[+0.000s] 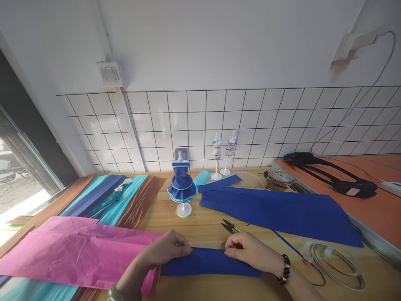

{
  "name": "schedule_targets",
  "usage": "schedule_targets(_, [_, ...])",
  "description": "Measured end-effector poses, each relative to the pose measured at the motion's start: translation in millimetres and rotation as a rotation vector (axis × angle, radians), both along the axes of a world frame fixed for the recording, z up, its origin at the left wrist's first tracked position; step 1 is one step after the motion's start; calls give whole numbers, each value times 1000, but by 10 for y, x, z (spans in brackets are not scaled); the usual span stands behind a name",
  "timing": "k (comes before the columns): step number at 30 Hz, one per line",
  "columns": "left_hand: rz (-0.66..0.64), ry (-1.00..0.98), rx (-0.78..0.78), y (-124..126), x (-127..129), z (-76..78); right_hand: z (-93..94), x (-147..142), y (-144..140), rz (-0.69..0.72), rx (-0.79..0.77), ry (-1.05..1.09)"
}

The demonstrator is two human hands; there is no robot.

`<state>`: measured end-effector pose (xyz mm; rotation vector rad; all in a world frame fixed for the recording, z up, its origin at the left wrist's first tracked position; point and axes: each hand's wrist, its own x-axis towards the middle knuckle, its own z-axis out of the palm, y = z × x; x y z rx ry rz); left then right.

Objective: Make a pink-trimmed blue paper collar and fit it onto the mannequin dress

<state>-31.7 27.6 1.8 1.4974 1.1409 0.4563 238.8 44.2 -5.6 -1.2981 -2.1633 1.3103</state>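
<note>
A strip of dark blue crepe paper [208, 263] lies flat on the wooden table in front of me. My left hand [167, 251] pinches its far edge between thumb and fingers. Farther right along that same edge, my right hand [250, 253] pinches the paper too. Just beyond the right hand rest small scissors [230, 226] with black blades, their handles partly hidden by it. A mini dress form in a blue ruffled dress [181, 186] with light blue trim stands upright behind the strip. To its right stretches a larger dark blue sheet [282, 213].
Pink paper [75, 251] covers brown, turquoise and blue sheets on the left. Two small bare mannequins [216, 154] stand by the tiled wall, near a glass jar [280, 177]. Rolls of tape [340, 267] lie at right, below a black strap-like device [332, 173] on an orange surface.
</note>
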Motion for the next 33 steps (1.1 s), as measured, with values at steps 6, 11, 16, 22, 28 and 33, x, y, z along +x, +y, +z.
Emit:
schedule_targets(6, [117,-72,-14,-25,-44,69,42,15,8,-43,20,34])
schedule_targets(11, [211,-138,54,-30,-116,172,63,56,40,-65,-6,85])
schedule_targets(16, [339,-159,124,44,-171,198,24,83,85,-106,-27,117])
schedule_targets(22, [549,-259,144,116,-190,134,-32,87,81,-87,-78,136])
schedule_targets(28, [629,-392,162,120,-188,131,-38,70,64,-81,-111,162])
schedule_targets(33, [595,-411,159,112,-159,136,11,-2,12,-75,-174,240])
